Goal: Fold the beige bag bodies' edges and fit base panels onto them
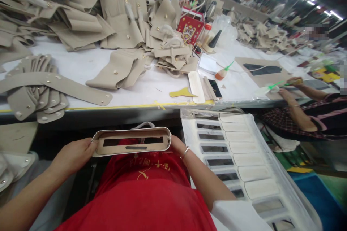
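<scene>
Between my two hands, in front of the red apron, is a beige bag body, a long narrow shape with rounded ends and dark strips showing inside. My left hand pinches its left end, thumb and fingers closed on the rim. The right end is gripped by my right hand, whose fingers are mostly hidden behind the wall. A pale loop sticks up behind its far edge.
Beige bag pieces pile up across the white table. Beige straps overhang its edge at left. A yellow template and a glue bottle lie ahead. At right stand a rack of white panels and a co-worker's arm.
</scene>
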`<control>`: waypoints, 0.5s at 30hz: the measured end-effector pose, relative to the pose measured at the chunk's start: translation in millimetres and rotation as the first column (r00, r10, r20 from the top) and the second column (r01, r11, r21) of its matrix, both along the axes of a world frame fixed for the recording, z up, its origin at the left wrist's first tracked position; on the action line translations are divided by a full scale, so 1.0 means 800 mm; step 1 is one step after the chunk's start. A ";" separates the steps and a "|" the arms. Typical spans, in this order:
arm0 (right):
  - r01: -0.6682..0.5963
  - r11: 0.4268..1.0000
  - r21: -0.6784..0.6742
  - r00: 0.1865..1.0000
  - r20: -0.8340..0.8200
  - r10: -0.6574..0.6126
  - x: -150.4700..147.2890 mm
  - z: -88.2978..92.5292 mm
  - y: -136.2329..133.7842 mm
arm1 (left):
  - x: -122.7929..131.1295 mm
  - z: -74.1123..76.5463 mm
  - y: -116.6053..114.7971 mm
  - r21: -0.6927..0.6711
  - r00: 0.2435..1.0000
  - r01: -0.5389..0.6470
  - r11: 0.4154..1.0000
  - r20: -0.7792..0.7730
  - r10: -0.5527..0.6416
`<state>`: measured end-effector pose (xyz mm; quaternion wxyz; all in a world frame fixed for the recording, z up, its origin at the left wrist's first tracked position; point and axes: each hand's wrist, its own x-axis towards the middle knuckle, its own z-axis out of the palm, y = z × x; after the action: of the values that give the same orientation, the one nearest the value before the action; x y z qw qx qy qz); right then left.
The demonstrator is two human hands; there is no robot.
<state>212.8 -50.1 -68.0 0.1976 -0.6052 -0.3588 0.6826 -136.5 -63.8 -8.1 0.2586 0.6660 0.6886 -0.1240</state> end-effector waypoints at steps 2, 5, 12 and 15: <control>-0.049 0.997 0.052 0.983 0.180 0.039 0.012 0.035 0.002 | 0.000 -0.002 -0.001 0.005 1.000 -0.004 1.000 0.006 0.003; -0.331 0.931 0.157 0.802 0.566 0.190 0.010 0.097 0.003 | -0.002 -0.005 -0.004 0.037 1.000 -0.004 0.999 0.017 0.003; -0.622 0.779 -0.085 0.142 0.965 0.219 -0.057 0.144 -0.005 | -0.003 0.003 -0.005 0.053 0.999 0.034 0.998 0.009 -0.035; -0.593 0.798 -0.107 0.087 0.977 0.195 -0.073 0.139 -0.007 | -0.005 0.005 -0.005 0.073 0.998 0.057 0.996 0.013 -0.058</control>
<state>154.6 -55.9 43.2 -0.1690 -0.7269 -0.6558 0.1136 -140.9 -67.4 -4.4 0.2358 0.6955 0.6712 -0.1015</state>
